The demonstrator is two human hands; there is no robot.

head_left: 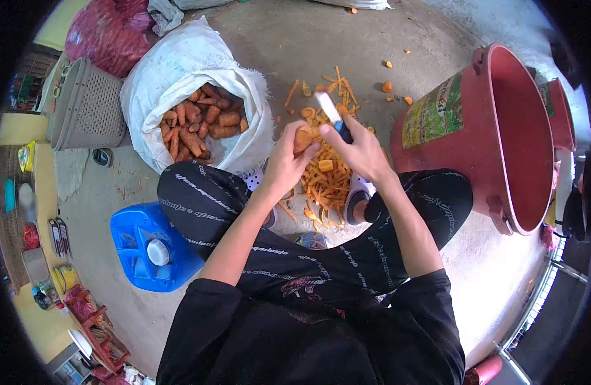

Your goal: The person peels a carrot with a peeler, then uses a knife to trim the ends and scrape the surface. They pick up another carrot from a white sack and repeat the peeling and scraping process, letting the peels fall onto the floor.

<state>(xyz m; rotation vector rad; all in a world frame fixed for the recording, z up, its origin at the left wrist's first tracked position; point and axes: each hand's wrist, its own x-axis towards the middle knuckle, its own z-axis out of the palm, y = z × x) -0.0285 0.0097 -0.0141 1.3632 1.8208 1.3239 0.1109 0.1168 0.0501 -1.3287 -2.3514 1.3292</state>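
Observation:
My left hand (284,165) is closed around an orange carrot (302,139), partly hidden by the fingers. In my right hand (365,154) is a knife (329,109) with a dark blue handle. Its pale blade points up and away, just beyond the carrot. Beneath both hands, a heap of orange peelings and cut pieces (325,186) lies on the floor between my feet. An open white sack (173,64) to the left holds many unpeeled carrots (191,138) with a brownish, soiled skin.
A large red bucket (446,138) stands tilted in view at the right. On the left are a blue jerrycan (138,256), a grey perforated basket (93,106) and a red mesh bag (109,35). Orange scraps (387,86) dot the concrete floor (295,38) ahead.

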